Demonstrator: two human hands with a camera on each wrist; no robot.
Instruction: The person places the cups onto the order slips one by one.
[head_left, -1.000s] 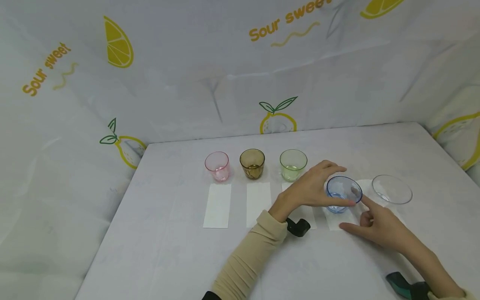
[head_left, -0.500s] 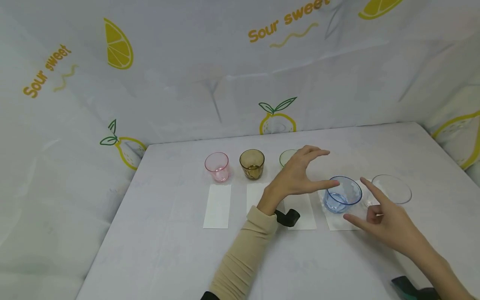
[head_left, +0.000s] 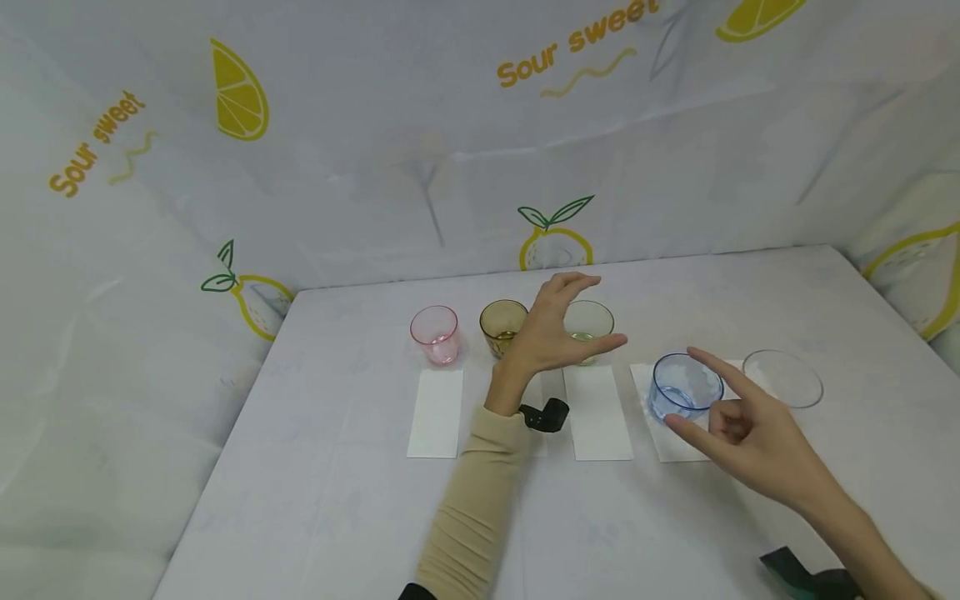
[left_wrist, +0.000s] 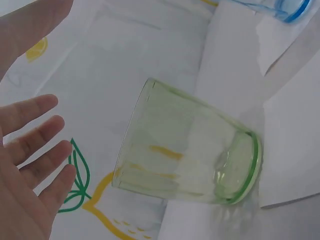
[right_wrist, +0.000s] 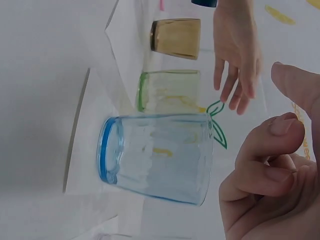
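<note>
My left hand (head_left: 543,337) hovers with thumb and fingers spread apart, overlapping part of the green glass (head_left: 592,312) in the head view. Its own wrist camera shows that green glass (left_wrist: 185,145) upright, apart from the fingers. On a white card stands the blue glass (head_left: 678,387). Around its rim, in the head view, lie the stretched thumb and index finger of my right hand (head_left: 765,442), its other fingers curled in. The right wrist view shows a gap between those fingers and the blue glass (right_wrist: 155,155); nothing is held.
Behind the row of white cards (head_left: 435,414) stand a pink glass (head_left: 437,333) and a brown glass (head_left: 495,321), partly behind my left hand. A clear glass (head_left: 783,379) is right of the blue one. A lemon-printed cloth (head_left: 337,167) hangs behind the table.
My left hand has let go of the blue glass and moved left to the green glass. My right hand drew back slightly, then came back over the blue glass, which stays put.
</note>
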